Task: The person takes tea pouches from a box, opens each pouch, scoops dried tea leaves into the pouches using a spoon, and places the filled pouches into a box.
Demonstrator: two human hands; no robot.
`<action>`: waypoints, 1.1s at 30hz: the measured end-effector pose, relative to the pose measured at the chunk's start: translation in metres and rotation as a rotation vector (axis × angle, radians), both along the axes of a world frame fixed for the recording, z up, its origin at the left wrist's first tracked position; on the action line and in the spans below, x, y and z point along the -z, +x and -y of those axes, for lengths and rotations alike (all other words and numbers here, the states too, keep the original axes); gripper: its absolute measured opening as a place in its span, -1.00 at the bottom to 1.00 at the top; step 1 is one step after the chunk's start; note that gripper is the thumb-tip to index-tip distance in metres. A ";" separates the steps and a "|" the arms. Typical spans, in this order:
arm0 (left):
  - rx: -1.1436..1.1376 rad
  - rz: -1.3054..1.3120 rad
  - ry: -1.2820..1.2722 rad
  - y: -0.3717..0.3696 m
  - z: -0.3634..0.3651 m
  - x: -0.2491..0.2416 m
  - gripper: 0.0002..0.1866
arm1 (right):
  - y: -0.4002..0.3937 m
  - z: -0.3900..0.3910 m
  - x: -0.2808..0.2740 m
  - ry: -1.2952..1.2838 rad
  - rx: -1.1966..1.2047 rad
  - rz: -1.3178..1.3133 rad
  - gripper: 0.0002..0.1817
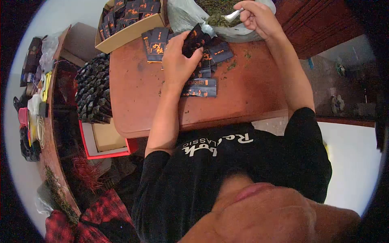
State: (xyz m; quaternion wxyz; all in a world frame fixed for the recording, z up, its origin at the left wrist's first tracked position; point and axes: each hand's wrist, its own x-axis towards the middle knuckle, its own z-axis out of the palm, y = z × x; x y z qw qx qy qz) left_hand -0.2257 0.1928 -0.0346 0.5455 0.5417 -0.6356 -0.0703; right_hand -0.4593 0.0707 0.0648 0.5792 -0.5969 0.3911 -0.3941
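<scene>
My left hand (181, 60) grips a black tea pouch (196, 40) with orange print, fingers and thumb around its sides. The pouch's mouth faces the plastic bag (178, 16), which holds dried tea leaves (221, 9). Pinched in my right hand (261, 20) is a pale spoon (234, 15), its bowl low over the leaves. Flat tea pouches lie on the brown tabletop (251, 89) around my left hand: some to its left (157, 44), one to its right (220, 52), and others by my left wrist (201, 87).
A cardboard box (139, 28) full of black pouches stands at the table's far left corner. Left of the table are a stack of dark, ridged pieces (93, 89) and a red-rimmed box (107, 139). A cluttered shelf (52, 133) runs along the left. Tea crumbs dot the tabletop.
</scene>
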 end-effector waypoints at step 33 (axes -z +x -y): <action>0.020 0.041 0.025 -0.001 -0.003 -0.003 -0.47 | -0.028 0.036 0.063 -0.811 0.319 -0.673 -0.71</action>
